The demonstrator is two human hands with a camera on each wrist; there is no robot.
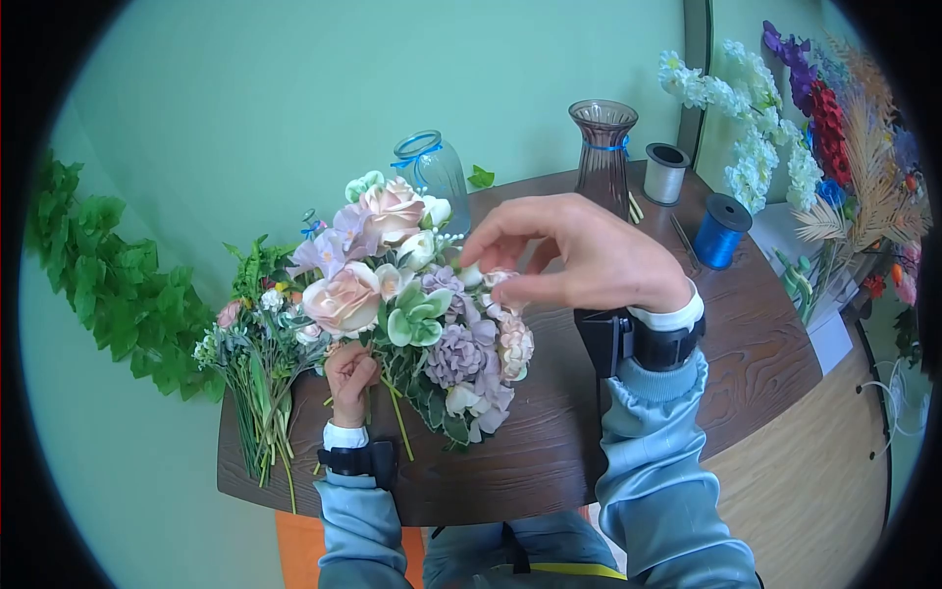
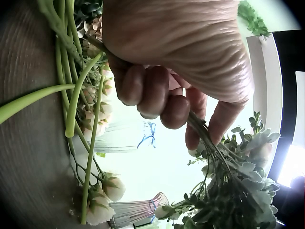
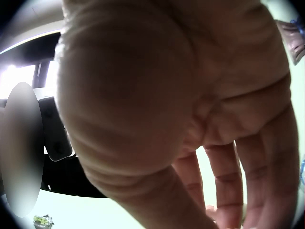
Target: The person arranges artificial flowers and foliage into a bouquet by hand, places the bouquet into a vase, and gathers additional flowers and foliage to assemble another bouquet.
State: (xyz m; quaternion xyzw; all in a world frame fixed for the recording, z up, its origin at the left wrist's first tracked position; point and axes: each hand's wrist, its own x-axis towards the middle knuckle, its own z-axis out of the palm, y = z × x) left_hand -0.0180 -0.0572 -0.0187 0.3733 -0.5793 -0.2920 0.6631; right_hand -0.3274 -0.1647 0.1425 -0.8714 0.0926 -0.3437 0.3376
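Note:
My left hand [image 1: 350, 378] grips a bouquet's stems [image 2: 205, 133] low down, its fingers curled round them in the left wrist view. The bouquet holds pale pink roses [image 1: 340, 299], a green succulent [image 1: 417, 316], lilac hydrangeas [image 1: 456, 353] and white buds, with leaves beneath. At the bouquet's right side is my right hand [image 1: 599, 255], fingers loosely bent and thumb apart, fingertips right by a white bud and small pink blooms [image 1: 515, 344]. In the right wrist view its palm [image 3: 128, 95] fills most of the picture and the fingers reach downward.
Loose stemmed flowers [image 1: 263, 393] lie on the dark wooden table [image 1: 549, 461] at left. Behind stand a clear glass vase [image 1: 446, 177], a purple-tinted vase [image 1: 601, 157], a white spool [image 1: 665, 177] and a blue ribbon spool [image 1: 721, 231]. More flowers [image 1: 751, 118] stand at right.

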